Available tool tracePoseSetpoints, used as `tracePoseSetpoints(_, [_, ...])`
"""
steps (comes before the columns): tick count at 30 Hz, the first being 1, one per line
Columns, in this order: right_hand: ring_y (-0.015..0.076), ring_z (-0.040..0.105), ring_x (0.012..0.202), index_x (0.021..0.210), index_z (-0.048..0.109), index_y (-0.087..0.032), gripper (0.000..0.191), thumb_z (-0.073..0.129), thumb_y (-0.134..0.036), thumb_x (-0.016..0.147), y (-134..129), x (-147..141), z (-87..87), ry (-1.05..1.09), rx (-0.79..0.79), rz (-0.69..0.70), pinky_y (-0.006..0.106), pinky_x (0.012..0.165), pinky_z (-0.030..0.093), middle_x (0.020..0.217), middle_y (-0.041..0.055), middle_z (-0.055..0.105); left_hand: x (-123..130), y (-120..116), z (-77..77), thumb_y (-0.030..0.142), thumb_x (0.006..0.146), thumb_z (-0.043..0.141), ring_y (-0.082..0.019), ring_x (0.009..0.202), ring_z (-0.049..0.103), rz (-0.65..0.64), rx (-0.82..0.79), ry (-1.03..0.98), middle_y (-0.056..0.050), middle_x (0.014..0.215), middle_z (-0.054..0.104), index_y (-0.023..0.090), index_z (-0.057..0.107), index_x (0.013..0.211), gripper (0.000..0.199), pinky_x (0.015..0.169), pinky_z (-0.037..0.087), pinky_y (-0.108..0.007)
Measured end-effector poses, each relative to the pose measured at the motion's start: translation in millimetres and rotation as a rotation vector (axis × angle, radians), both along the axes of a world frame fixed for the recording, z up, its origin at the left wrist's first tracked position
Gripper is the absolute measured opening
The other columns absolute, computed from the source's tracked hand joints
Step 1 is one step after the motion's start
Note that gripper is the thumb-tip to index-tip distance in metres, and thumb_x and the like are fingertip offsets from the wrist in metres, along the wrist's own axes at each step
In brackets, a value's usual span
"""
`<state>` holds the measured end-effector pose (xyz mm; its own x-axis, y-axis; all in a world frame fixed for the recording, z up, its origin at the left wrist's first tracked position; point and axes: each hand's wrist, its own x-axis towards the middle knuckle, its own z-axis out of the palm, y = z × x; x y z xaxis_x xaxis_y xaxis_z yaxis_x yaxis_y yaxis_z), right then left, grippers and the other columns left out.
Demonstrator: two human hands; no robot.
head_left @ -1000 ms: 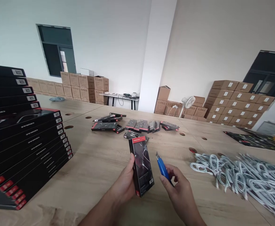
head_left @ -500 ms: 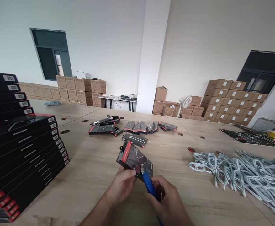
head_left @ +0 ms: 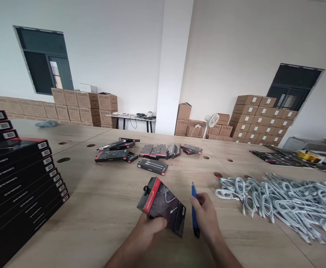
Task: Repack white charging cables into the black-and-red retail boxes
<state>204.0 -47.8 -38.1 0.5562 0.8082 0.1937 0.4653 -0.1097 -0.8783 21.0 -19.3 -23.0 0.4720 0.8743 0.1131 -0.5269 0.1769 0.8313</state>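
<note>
My left hand (head_left: 151, 229) is closed around the lower edge of a black cable box (head_left: 164, 204) with a red stripe and a small black hang loop. The box is tilted, its printed face with a pale cable turned up towards me. To its right, my right hand (head_left: 206, 214) grips a blue utility knife (head_left: 194, 212), its tip pointing away from me and apart from the box. Just beyond, another black cable box (head_left: 152, 166) lies flat on the wooden table (head_left: 101, 216).
Tall stacks of black boxes (head_left: 20, 190) stand at the left. Several small boxes (head_left: 112, 155) lie in loose piles farther back. Bundled white cables (head_left: 280, 204) cover the right side. Round holes (head_left: 64, 160) pierce the tabletop. Cartons (head_left: 87, 99) line the wall.
The knife has come away from the box's face to the right and now stands more upright in my right hand. The box has shifted slightly towards me. My view has turned a little right.
</note>
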Motion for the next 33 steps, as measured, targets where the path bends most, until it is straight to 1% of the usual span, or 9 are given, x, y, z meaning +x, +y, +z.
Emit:
tracePoseSetpoints(4, [0.0275, 0.067, 0.073, 0.083, 0.062, -0.023, 0.013, 0.065, -0.035, 0.076, -5, 33, -1.2, -0.139, -0.165, -0.035, 0.034, 0.067, 0.043, 0.073, 0.0049, 0.069, -4, 3, 6.8, 0.018, 0.058, 0.074, -0.024, 0.083, 0.069, 0.017, -0.169, 0.004, -0.005, 0.084, 0.077, 0.017, 0.073, 0.084, 0.026, 0.079, 0.053, -0.033])
tracePoseSetpoints(8, [0.0311, 0.067, 0.088, 0.085, 0.065, -0.023, 0.012, 0.068, -0.031, 0.077, -12, 39, 0.9, -0.379, -0.316, -0.041, 0.036, 0.072, 0.04, 0.089, 0.0097, 0.072, -9, 13, 7.4, 0.026, 0.069, 0.076, -0.025, 0.088, 0.072, 0.013, -0.289, 0.023, -0.009, 0.094, 0.078, 0.014, 0.073, 0.091, 0.025, 0.08, 0.055, -0.034])
tracePoseSetpoints(11, [0.0259, 0.062, 0.083, 0.078, 0.06, -0.023, 0.025, 0.059, -0.046, 0.087, -15, 28, 7.7, -0.342, -0.15, 0.055, 0.033, 0.072, 0.041, 0.085, 0.0073, 0.068, -8, 15, 7.0, 0.035, 0.081, 0.072, -0.025, 0.091, 0.073, -0.003, -0.313, 0.039, -0.011, 0.099, 0.079, 0.014, 0.073, 0.098, 0.026, 0.083, 0.055, -0.033])
tracePoseSetpoints(14, [0.0187, 0.052, 0.067, 0.071, 0.05, -0.024, 0.041, 0.051, -0.06, 0.09, -18, 7, 10.8, -0.143, 0.064, 0.313, 0.029, 0.062, 0.039, 0.068, 0.0, 0.057, -4, 14, 7.5, 0.054, 0.089, 0.065, -0.024, 0.088, 0.073, -0.013, -0.342, 0.078, -0.012, 0.097, 0.079, 0.013, 0.072, 0.099, 0.043, 0.083, 0.054, -0.033])
tracePoseSetpoints(20, [0.0126, 0.04, 0.058, 0.063, 0.039, -0.023, 0.046, 0.057, -0.055, 0.092, -23, -24, 4.2, -0.098, 0.113, 0.515, 0.025, 0.055, 0.028, 0.06, -0.005, 0.042, -1, 4, 5.9, 0.079, 0.08, 0.057, -0.03, 0.096, 0.072, -0.204, -0.377, 0.05, -0.012, 0.088, 0.078, 0.014, 0.075, 0.091, 0.068, 0.091, 0.052, -0.04])
tracePoseSetpoints(22, [0.0126, 0.04, 0.06, 0.064, 0.039, -0.022, 0.047, 0.048, -0.052, 0.098, -24, -23, 4.2, -0.097, 0.174, 0.527, 0.025, 0.056, 0.03, 0.062, -0.0043, 0.042, -3, -1, 5.5, 0.073, 0.075, 0.069, -0.031, 0.099, 0.071, -0.302, -0.33, 0.001, -0.012, 0.091, 0.078, 0.015, 0.076, 0.094, 0.061, 0.095, 0.051, -0.04])
tracePoseSetpoints(25, [0.0123, 0.042, 0.061, 0.064, 0.039, -0.022, 0.046, 0.043, -0.047, 0.103, -26, -18, 6.3, -0.141, 0.234, 0.527, 0.025, 0.058, 0.031, 0.064, -0.004, 0.044, -5, -5, 6.1, 0.043, 0.068, 0.086, -0.028, 0.093, 0.071, -0.339, -0.198, -0.023, -0.01, 0.092, 0.077, 0.016, 0.076, 0.097, 0.041, 0.09, 0.051, -0.037])
tracePoseSetpoints(30, [0.0116, 0.039, 0.057, 0.06, 0.037, -0.021, 0.051, 0.043, -0.048, 0.103, -28, -13, 10.7, -0.231, 0.246, 0.501, 0.025, 0.057, 0.028, 0.06, -0.0044, 0.041, -6, -3, 12.1, 0.018, 0.066, 0.078, -0.022, 0.078, 0.069, -0.282, -0.254, 0.093, -0.008, 0.085, 0.076, 0.015, 0.076, 0.092, 0.027, 0.076, 0.051, -0.032])
tracePoseSetpoints(33, [0.0126, 0.038, 0.056, 0.059, 0.039, -0.022, 0.054, 0.042, -0.056, 0.101, -27, -3, 16.3, -0.091, 0.292, 0.371, 0.026, 0.055, 0.03, 0.058, -0.0042, 0.04, -12, -3, 17.0, 0.012, 0.059, 0.069, -0.021, 0.069, 0.068, -0.338, -0.289, 0.205, -0.007, 0.077, 0.075, 0.014, 0.075, 0.086, 0.028, 0.067, 0.051, -0.03])
